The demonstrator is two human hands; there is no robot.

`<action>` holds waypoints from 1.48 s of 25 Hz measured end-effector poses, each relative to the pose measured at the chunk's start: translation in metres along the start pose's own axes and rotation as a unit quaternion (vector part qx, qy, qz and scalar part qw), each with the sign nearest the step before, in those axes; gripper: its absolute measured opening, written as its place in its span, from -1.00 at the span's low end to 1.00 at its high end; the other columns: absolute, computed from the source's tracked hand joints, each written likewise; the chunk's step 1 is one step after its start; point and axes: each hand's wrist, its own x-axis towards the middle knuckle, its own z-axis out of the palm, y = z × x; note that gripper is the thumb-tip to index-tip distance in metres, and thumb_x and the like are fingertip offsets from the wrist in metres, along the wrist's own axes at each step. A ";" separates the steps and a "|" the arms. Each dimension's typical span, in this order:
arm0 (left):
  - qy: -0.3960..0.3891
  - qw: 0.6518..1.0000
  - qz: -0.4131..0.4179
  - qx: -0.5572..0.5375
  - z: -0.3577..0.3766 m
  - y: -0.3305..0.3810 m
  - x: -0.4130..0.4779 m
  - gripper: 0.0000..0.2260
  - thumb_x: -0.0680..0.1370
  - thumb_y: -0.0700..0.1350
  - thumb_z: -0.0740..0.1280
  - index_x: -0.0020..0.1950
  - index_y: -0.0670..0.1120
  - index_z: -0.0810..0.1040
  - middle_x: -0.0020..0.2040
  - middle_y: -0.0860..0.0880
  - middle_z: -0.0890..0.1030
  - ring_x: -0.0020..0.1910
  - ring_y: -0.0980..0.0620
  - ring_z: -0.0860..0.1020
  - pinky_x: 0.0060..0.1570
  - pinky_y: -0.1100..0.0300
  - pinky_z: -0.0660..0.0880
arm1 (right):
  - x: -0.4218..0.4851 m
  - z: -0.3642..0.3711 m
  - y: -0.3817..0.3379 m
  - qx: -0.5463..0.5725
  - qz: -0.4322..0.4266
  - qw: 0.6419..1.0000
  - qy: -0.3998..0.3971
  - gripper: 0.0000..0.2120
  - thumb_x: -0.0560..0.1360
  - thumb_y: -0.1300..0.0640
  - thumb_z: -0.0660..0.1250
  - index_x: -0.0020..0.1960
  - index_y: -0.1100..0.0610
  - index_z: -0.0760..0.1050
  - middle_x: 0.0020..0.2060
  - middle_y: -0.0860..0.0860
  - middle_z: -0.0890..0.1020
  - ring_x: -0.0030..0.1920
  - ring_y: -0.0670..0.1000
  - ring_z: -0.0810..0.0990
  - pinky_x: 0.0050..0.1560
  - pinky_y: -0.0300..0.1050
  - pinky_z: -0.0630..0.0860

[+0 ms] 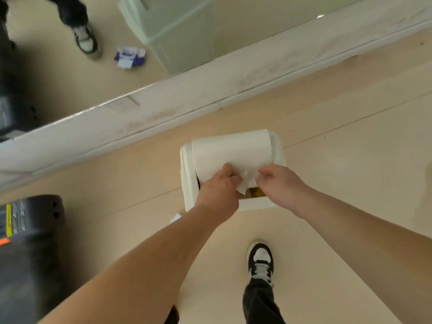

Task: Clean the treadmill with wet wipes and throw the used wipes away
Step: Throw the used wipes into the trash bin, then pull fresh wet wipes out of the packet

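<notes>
A white bin with a swing lid stands on the floor in front of me. My left hand is closed on a crumpled white used wipe right at the bin's opening. My right hand has its fingers curled on the lid's lower edge, and the lid is tilted inward. Yellowish rubbish shows in the gap below the lid. The black treadmill, with warning labels on it, lies at the lower left.
A wall mirror with a white skirting board runs behind the bin; it reflects the bin, a blue and white wipe pack and a shoe. A small white scrap lies by my left forearm. My shoe stands behind the bin.
</notes>
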 end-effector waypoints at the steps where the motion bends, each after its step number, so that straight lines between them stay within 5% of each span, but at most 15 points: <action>1: 0.018 0.999 0.024 0.016 0.009 -0.002 -0.003 -0.83 0.56 -0.19 0.29 0.11 -0.06 0.60 0.14 -0.01 0.41 0.01 -0.12 0.55 -0.08 0.00 0.59 | 0.004 0.003 0.003 -0.010 -0.016 1.000 0.004 -0.71 0.64 0.11 0.19 0.24 0.23 0.54 0.16 0.17 0.63 0.20 0.22 0.58 0.19 0.09 0.53; 3: 0.035 0.997 0.047 0.053 0.028 -0.009 -0.007 -0.77 0.57 -0.15 0.27 0.20 -0.10 0.58 0.21 -0.06 0.49 0.18 -0.17 0.54 0.10 -0.06 0.57 | 0.011 0.009 0.009 -0.041 -0.050 0.998 -0.003 -0.74 0.62 0.10 0.18 0.07 0.23 0.58 -0.04 0.18 0.66 0.01 0.23 0.62 -0.06 0.03 0.55; 5: 0.006 0.997 0.027 0.070 0.044 -0.019 -0.014 -0.63 0.65 -0.03 0.19 0.41 -0.13 0.50 0.47 -0.15 0.43 0.48 -0.22 0.35 0.46 -0.10 0.33 | 0.015 0.020 0.013 -0.084 -0.061 0.995 0.000 -0.74 0.60 0.08 0.20 -0.12 0.22 0.55 -0.25 0.15 0.61 -0.18 0.22 0.57 -0.25 -0.06 0.42; 7: 0.005 0.999 -0.012 0.045 0.046 -0.027 -0.022 -0.62 0.66 0.00 0.20 0.45 -0.10 0.49 0.55 -0.14 0.33 0.57 -0.16 0.22 0.53 -0.05 0.24 | 0.013 0.034 0.012 -0.122 -0.069 0.989 0.036 -0.68 0.59 0.06 0.21 -0.28 0.18 0.46 -0.39 0.05 0.54 -0.30 0.13 0.51 -0.30 -0.07 0.38; 10: 0.091 0.995 0.035 -0.007 0.046 -0.038 -0.057 -0.77 0.57 -0.15 0.27 0.20 -0.08 0.59 0.24 -0.06 0.55 0.26 -0.10 0.48 0.19 -0.05 0.54 | -0.003 0.060 0.007 -0.147 -0.110 0.980 0.081 -0.69 0.60 -0.06 0.22 -0.26 0.03 0.52 -0.32 -0.09 0.61 -0.24 -0.01 0.57 -0.22 -0.06 0.50; 13: 0.131 0.989 0.044 -0.059 0.063 -0.068 -0.116 -0.78 0.55 -0.13 0.22 0.11 -0.07 0.61 0.06 0.00 0.57 0.00 -0.07 0.54 -0.10 0.00 0.55 | -0.026 0.099 -0.006 -0.166 -0.163 0.972 0.043 -0.68 0.60 -0.09 0.22 -0.29 -0.03 0.49 -0.39 -0.10 0.56 -0.30 -0.03 0.54 -0.32 -0.09 0.43; 15: 0.110 0.990 -0.021 -0.090 0.082 -0.099 -0.157 -0.76 0.58 -0.12 0.21 0.17 -0.04 0.61 0.07 0.02 0.58 -0.02 -0.08 0.58 -0.16 0.05 0.53 | -0.034 0.136 -0.014 -0.170 -0.170 0.971 -0.010 -0.67 0.59 -0.08 0.24 -0.29 0.01 0.51 -0.41 -0.05 0.55 -0.33 0.02 0.54 -0.31 -0.05 0.49; 19: 0.034 0.976 -0.158 -0.143 0.129 -0.170 -0.212 -0.77 0.63 -0.07 0.18 0.19 0.01 0.59 0.15 0.02 0.59 0.06 -0.09 0.60 0.01 0.02 0.56 | -0.042 0.216 -0.008 -0.134 -0.106 0.983 -0.074 -0.70 0.59 0.03 0.26 -0.21 0.17 0.59 -0.29 0.07 0.68 -0.23 0.11 0.66 -0.17 -0.03 0.61; 26: 0.029 0.977 -0.155 -0.144 0.187 -0.274 -0.247 -0.74 0.64 -0.07 0.16 0.23 0.00 0.58 0.14 0.01 0.58 0.08 -0.09 0.59 0.07 0.04 0.55 | -0.027 0.342 0.041 -0.049 0.022 0.998 -0.028 -0.70 0.57 0.08 0.25 -0.07 0.33 0.56 -0.21 0.19 0.70 -0.33 0.05 0.59 -0.27 -0.08 0.44; 29: 0.010 0.978 -0.153 -0.142 0.225 -0.305 -0.228 -0.75 0.64 -0.08 0.15 0.21 -0.01 0.58 0.09 0.00 0.59 0.04 -0.09 0.58 0.04 0.02 0.55 | 0.015 0.385 0.066 -0.101 -0.003 0.995 -0.023 -0.72 0.48 0.04 0.20 -0.20 0.26 0.46 -0.20 0.24 0.63 -0.31 0.06 0.50 -0.24 -0.09 0.39; 32: -0.005 0.979 -0.145 -0.142 0.272 -0.321 -0.182 -0.75 0.64 -0.09 0.15 0.21 -0.01 0.58 0.07 -0.01 0.58 0.05 -0.11 0.57 0.01 0.08 0.53 | 0.073 0.416 0.092 -0.181 -0.059 0.981 -0.021 -0.79 0.57 0.08 0.20 -0.23 0.07 0.43 -0.27 -0.02 0.51 -0.25 0.03 0.47 -0.22 -0.13 0.39; 34: -0.022 0.982 -0.132 -0.131 0.297 -0.327 -0.144 -0.73 0.65 -0.08 0.16 0.26 0.01 0.57 0.13 -0.03 0.57 0.10 -0.12 0.56 0.01 0.12 0.49 | 0.115 0.430 0.110 -0.246 -0.102 0.964 -0.015 -0.93 0.59 0.04 0.24 0.00 -0.02 0.50 -0.04 -0.05 0.53 -0.04 0.05 0.55 -0.05 -0.10 0.47; 37: -0.058 0.990 -0.101 -0.078 0.325 -0.341 -0.095 -0.69 0.64 -0.09 0.16 0.34 0.01 0.54 0.21 -0.04 0.58 0.14 -0.12 0.56 0.10 0.06 0.54 | 0.178 0.446 0.128 -0.374 -0.183 0.909 -0.035 -0.64 0.54 -0.04 0.28 0.33 -0.15 0.45 0.21 -0.03 0.47 0.20 0.08 0.53 0.10 0.00 0.54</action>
